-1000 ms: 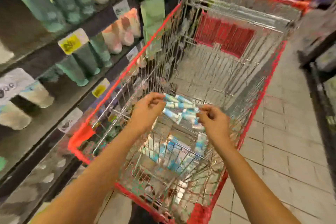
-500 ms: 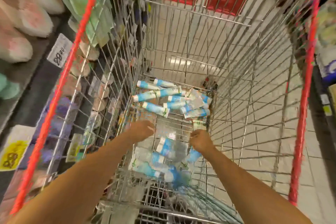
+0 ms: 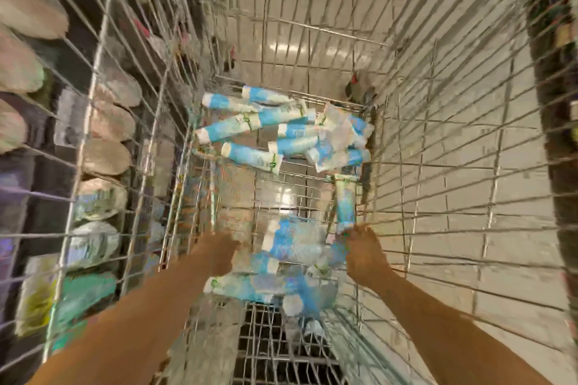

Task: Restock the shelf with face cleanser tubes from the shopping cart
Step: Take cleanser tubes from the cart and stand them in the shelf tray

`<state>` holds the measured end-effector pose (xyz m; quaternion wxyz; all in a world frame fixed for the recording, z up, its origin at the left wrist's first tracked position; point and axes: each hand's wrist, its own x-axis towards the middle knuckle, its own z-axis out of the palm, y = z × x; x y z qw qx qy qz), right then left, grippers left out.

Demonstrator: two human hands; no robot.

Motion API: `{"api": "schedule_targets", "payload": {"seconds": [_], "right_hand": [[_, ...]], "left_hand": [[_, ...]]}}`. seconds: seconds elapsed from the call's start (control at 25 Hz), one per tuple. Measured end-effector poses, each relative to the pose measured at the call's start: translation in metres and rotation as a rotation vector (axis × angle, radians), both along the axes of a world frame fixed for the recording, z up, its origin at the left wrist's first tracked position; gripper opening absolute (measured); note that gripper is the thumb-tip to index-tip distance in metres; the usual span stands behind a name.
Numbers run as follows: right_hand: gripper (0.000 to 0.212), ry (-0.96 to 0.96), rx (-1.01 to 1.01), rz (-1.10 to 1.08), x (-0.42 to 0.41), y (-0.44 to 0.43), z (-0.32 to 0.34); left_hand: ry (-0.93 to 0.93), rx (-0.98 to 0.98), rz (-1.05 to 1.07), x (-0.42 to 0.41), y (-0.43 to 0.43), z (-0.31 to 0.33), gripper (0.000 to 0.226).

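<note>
Pale tiled floor, blurred pinkish packs at left, perhaps tubes, green pack nearer.

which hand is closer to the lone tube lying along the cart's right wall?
Right. The right hand is at the near end of the tube; grip too blurred to tell. The left hand sits well off to the tube's left.

right hand now grips one blue-and-white plastic cleanser tube, raised pointing to 12 o'clock; left hand has dropped into the tube heap at 6 o'clock.
</note>
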<state>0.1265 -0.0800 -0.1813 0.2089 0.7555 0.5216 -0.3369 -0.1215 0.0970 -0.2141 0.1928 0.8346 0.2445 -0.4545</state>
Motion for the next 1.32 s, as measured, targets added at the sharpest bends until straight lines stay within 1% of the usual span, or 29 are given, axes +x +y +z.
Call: {"api": "schedule_targets", "payload": {"seconds": [0.04, 0.12, 0.2, 0.32, 0.36, 0.44, 0.56, 0.64, 0.72, 0.76, 0.8, 0.84, 0.88, 0.96, 1.0, 1.04, 1.08, 1.16, 1.24, 1.32], "right_hand": [[0.05, -0.05, -0.005, 0.098, 0.0, -0.004, -0.005], [0.05, -0.122, -0.025, 0.176, -0.004, -0.006, -0.014], [0.049, -0.181, -0.052, 0.231, -0.009, -0.003, -0.021], [0.05, -0.267, -0.08, 0.321, -0.016, 0.003, -0.026], [0.052, -0.255, -0.105, 0.329, -0.016, 0.002, -0.026], [0.058, -0.219, -0.139, 0.316, -0.014, 0.0, -0.026], [0.06, -0.2, -0.172, 0.304, -0.011, 0.004, -0.021], [0.052, -0.194, -0.201, 0.282, -0.008, 0.012, -0.013], [0.042, -0.162, -0.218, 0.24, -0.001, 0.021, 0.001], [0.04, -0.118, -0.207, 0.174, 0.003, 0.027, 0.012], [0.04, -0.038, -0.192, 0.05, 0.006, 0.032, 0.024], [0.041, 0.088, -0.162, -0.137, 0.007, 0.038, 0.037], [0.04, 0.24, -0.101, -0.382, 0.006, 0.042, 0.049], [0.027, 0.579, 0.059, -0.971, -0.002, 0.049, 0.077], [0.022, 0.721, 0.13, -1.165, -0.007, 0.054, 0.091], [0.019, 0.824, 0.171, -1.262, -0.01, 0.058, 0.104], [0.017, 0.91, 0.195, -1.305, -0.012, 0.062, 0.118], [0.015, 1.097, 0.216, -1.377, -0.017, 0.068, 0.153], [0.016, 1.293, 0.223, -1.387, -0.019, 0.068, 0.187], [0.012, 1.414, 0.248, -1.333, -0.026, 0.061, 0.225]], "left_hand": [[-0.016, 0.04, -0.049, -0.003, -0.004, -0.004, 0.051], [-0.032, 0.112, -0.065, -0.011, -0.013, -0.012, 0.051], [-0.046, 0.102, 0.029, -0.014, -0.014, -0.022, 0.05], [-0.025, -0.03, 0.298, -0.018, -0.012, -0.034, 0.039], [-0.011, -0.051, 0.335, -0.019, -0.011, -0.035, 0.037], [0.009, -0.034, 0.342, -0.021, -0.009, -0.034, 0.033], [-0.026, -0.016, 0.273, -0.018, -0.005, -0.024, 0.033], [-0.044, -0.073, 0.223, -0.013, 0.005, -0.011, 0.036], [-0.102, -0.081, 0.306, -0.009, 0.017, 0.01, 0.036], [-0.149, -0.066, 0.373, -0.008, 0.023, 0.023, 0.034], [-0.195, -0.054, 0.424, -0.007, 0.028, 0.036, 0.033], [-0.23, -0.06, 0.489, -0.005, 0.034, 0.051, 0.031], [-0.269, -0.078, 0.581, -0.004, 0.039, 0.066, 0.028], [-0.381, -0.145, 0.738, 0.001, 0.048, 0.101, 0.022], [-0.461, -0.167, 0.778, 0.004, 0.052, 0.12, 0.022], [-0.55, -0.179, 0.827, 0.007, 0.054, 0.138, 0.024], [-0.643, -0.187, 0.899, 0.01, 0.053, 0.158, 0.026], [-0.79, -0.238, 1.127, 0.014, 0.043, 0.202, 0.029], [-0.94, -0.312, 1.328, 0.019, 0.028, 0.244, 0.03], [-1.081, -0.336, 1.362, 0.019, 0.009, 0.283, 0.027]]}}
